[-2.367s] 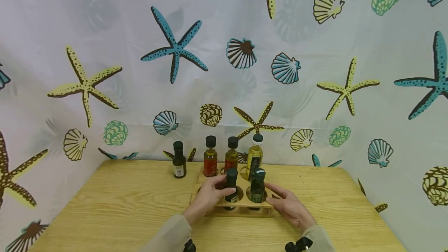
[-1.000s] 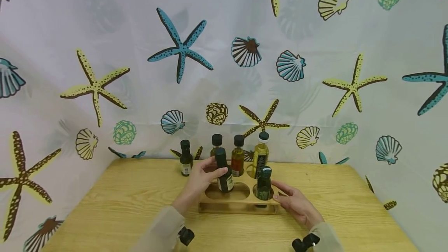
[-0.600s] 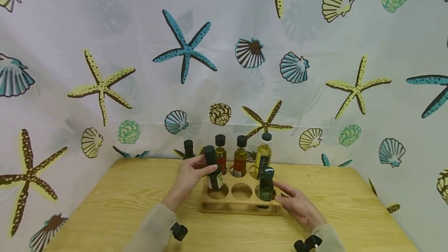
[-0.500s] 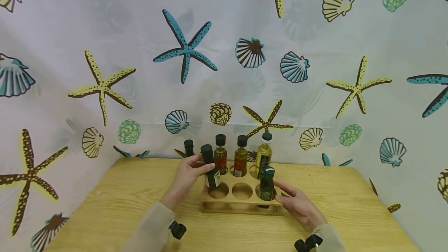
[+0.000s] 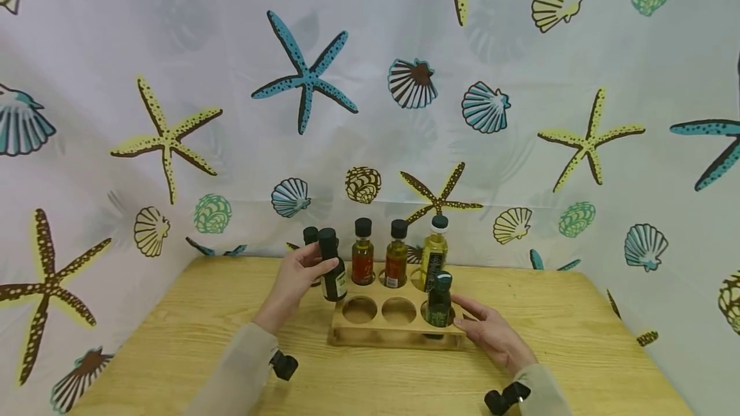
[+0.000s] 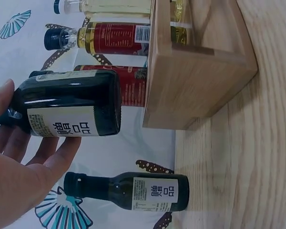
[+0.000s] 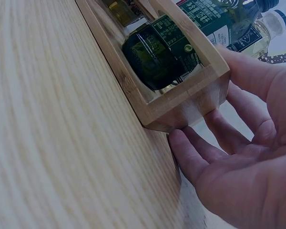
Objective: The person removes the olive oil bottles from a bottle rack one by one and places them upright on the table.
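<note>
My left hand [image 5: 293, 281] [image 6: 24, 167] pinches a dark bottle [image 5: 334, 280] [image 6: 69, 102] by its neck, tilted slightly, raised above the left end of the wooden rack [image 5: 399, 338] [image 6: 181, 86]. The rack's front row has two bare holes and, at the right, a dark green bottle [image 5: 439, 300] [image 7: 167, 50]. Two red-labelled bottles [image 5: 363, 255] [image 5: 396, 259] and a yellow oil bottle [image 5: 433, 254] stand in the back row. My right hand [image 5: 488, 332] [image 7: 248, 148] touches the rack's right end with its fingertips.
Another small dark bottle [image 5: 311, 236] [image 6: 133, 191] stands on the wooden table [image 5: 370, 377] behind the held one, left of the rack. A patterned cloth [image 5: 370, 140] hangs behind and at the sides.
My left hand has lifted the dark bottle out of the rack's front middle hole and carried it left, past the front left hole. The right hand stays at the rack's end.
</note>
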`<state>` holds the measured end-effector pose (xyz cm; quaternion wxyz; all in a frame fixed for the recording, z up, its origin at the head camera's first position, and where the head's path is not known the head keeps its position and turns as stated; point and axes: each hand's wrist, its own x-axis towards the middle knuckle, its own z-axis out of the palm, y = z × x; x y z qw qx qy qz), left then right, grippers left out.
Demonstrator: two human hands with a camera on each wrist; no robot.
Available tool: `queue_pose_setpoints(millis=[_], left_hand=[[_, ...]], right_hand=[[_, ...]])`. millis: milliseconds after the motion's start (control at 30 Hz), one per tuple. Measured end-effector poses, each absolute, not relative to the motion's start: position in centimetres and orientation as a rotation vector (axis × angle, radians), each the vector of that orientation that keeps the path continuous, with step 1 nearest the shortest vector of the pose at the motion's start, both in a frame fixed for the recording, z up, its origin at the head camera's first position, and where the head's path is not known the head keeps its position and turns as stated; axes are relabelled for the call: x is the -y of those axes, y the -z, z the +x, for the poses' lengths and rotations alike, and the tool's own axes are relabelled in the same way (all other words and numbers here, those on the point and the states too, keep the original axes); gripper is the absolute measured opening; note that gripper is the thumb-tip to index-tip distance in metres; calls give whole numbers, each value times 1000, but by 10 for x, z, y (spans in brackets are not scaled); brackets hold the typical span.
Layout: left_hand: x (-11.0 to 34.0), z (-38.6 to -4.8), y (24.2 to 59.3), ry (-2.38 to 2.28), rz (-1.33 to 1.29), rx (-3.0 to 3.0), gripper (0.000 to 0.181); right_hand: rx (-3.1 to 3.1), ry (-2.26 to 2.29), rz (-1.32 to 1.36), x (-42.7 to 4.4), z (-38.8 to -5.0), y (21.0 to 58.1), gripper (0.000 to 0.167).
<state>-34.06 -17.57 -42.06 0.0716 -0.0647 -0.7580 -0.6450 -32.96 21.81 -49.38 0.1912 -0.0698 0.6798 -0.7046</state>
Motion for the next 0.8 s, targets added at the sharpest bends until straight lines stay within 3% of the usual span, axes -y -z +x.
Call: queue_pose_setpoints(millis=[800], left_hand=[[198, -342, 426, 1966, -83, 2274, 55]], right_hand=[[-1896, 1989, -211, -219, -331, 494, 65]])
